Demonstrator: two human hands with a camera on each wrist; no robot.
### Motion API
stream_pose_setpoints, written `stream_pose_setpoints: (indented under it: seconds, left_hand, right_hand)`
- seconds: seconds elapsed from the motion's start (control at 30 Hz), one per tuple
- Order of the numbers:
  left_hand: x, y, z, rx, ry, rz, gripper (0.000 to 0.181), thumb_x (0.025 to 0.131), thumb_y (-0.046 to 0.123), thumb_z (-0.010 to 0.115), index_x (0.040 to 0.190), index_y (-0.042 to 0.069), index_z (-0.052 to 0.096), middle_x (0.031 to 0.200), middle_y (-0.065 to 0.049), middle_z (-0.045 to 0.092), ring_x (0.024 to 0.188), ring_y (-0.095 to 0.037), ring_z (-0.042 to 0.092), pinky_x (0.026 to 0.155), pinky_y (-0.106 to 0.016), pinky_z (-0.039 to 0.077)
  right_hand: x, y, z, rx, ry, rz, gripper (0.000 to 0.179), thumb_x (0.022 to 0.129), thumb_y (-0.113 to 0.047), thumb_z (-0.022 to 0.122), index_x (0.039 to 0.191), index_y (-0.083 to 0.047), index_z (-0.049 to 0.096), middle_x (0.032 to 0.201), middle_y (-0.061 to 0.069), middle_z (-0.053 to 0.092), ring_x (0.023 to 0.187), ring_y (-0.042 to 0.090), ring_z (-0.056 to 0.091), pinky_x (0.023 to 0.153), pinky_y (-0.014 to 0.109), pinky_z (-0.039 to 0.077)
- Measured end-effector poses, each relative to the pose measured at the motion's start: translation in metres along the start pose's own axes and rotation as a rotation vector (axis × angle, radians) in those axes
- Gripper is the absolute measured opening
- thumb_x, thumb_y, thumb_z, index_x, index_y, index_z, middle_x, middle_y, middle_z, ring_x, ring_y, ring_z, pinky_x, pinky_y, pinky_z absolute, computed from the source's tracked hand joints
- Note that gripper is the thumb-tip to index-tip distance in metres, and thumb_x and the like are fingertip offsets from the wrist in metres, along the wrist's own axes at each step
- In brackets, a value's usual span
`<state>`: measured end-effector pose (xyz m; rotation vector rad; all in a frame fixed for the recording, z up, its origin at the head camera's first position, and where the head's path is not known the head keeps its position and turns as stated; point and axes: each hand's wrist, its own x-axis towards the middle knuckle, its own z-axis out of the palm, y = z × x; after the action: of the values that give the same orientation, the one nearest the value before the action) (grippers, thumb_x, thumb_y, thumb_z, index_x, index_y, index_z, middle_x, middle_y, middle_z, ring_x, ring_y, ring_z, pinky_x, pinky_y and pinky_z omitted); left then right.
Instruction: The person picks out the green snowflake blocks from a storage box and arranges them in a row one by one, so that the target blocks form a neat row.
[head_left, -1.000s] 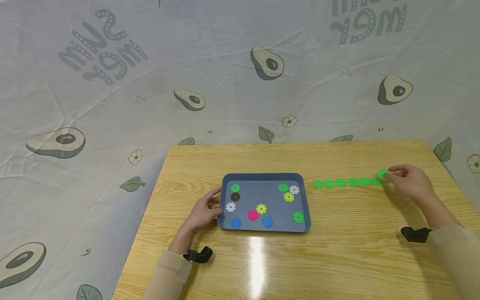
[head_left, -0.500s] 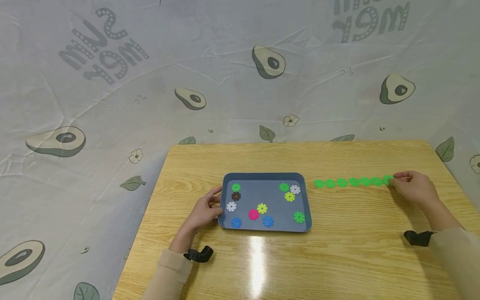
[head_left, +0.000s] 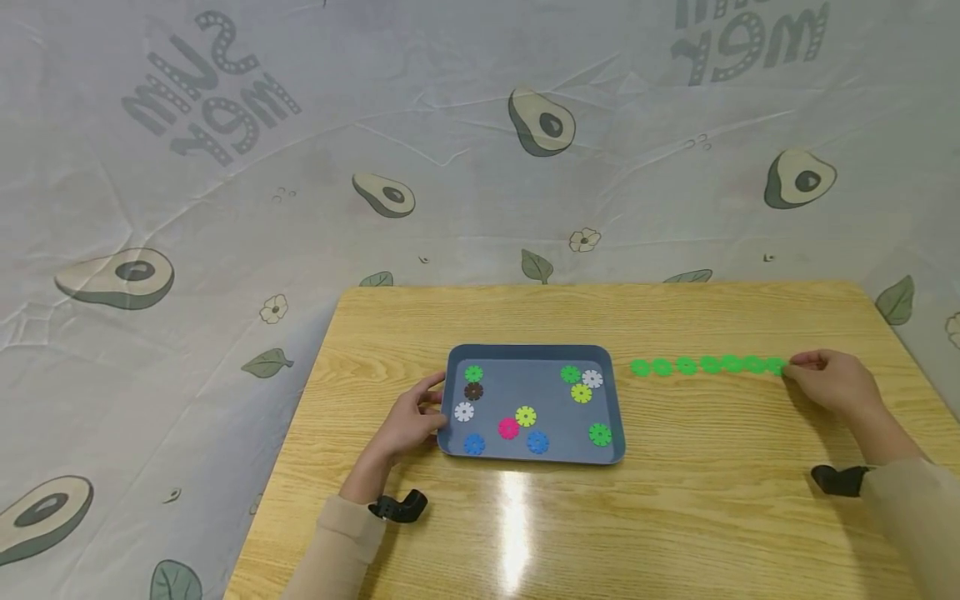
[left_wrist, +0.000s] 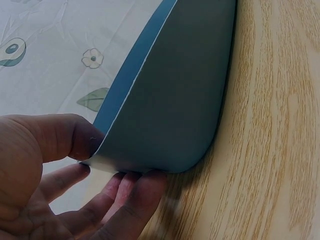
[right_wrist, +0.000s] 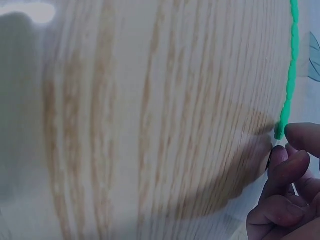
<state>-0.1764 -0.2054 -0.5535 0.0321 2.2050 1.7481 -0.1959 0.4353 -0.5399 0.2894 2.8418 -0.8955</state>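
Note:
In the head view my left hand (head_left: 408,421) holds the left side of a blue-grey tray (head_left: 618,417). The left wrist view shows the thumb at the tray's rim and fingertips against the outer wall. Flat notched plastic discs, among them a pink disc (head_left: 508,428) and a brown disc (head_left: 473,391), lie scattered inside. To the tray's right, several green notched discs (head_left: 710,364) form a straight row on the table. At its right end my right hand (head_left: 836,382) pinches the edge of the last green disc (right_wrist: 281,129) between thumb and finger, partly hidden.
A wooden table (head_left: 600,533) carries everything, with glare near the front. Behind it hangs a pale cloth (head_left: 450,100) printed with avocados and leaves. Black wrist cameras, one on the left wrist (head_left: 401,507) and one on the right (head_left: 838,481), sit above the tabletop.
My right hand has moved down and slightly right, bringing the last green disc from above the row down into line at its end. The left hand keeps its hold on the tray.

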Motion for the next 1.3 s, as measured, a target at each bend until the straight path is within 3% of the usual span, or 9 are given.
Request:
stream_pose_setpoints:
  seconds: [0.27,0.77,0.93,1.3]
  left_hand:
    - [0.000,0.000,0.000,0.001,-0.011,0.003,0.081,0.084,-0.010,0.064,0.159,0.009,0.042,0.129,-0.026,0.052,0.099,-0.034,0.067,0.074,-0.043,0.062]
    - [-0.001,0.000,0.001,0.004,-0.013,0.007,0.081,0.084,-0.009,0.064,0.160,0.009,0.041,0.129,-0.027,0.053,0.099,-0.035,0.067,0.075,-0.043,0.062]
    - [0.000,0.000,0.001,0.005,-0.012,0.005,0.081,0.084,-0.009,0.064,0.160,0.009,0.041,0.129,-0.027,0.052,0.099,-0.035,0.067,0.074,-0.043,0.062]
    - [-0.001,0.001,0.001,0.003,-0.009,-0.005,0.081,0.085,-0.009,0.065,0.159,0.011,0.042,0.130,-0.026,0.054,0.099,-0.035,0.068,0.071,-0.043,0.062]
  right_hand:
    - [-0.002,-0.002,-0.001,-0.013,0.013,-0.023,0.052,0.107,-0.033,0.050,0.126,0.015,0.055,0.115,0.037,0.058,0.101,0.053,0.056,0.078,0.058,0.046]
    - [0.001,-0.030,0.006,-0.010,0.035,-0.134,0.051,0.107,-0.035,0.051,0.128,0.011,0.056,0.118,0.036,0.058,0.100,0.050,0.058,0.071,0.052,0.049]
    - [0.003,-0.046,0.009,0.005,0.010,-0.142,0.054,0.108,-0.038,0.051,0.132,0.010,0.055,0.121,0.033,0.057,0.101,0.047,0.058,0.068,0.042,0.049]
    - [0.008,-0.096,0.019,0.027,-0.010,-0.206,0.054,0.107,-0.041,0.054,0.136,0.005,0.057,0.123,0.029,0.058,0.103,0.042,0.057,0.065,0.038,0.046]
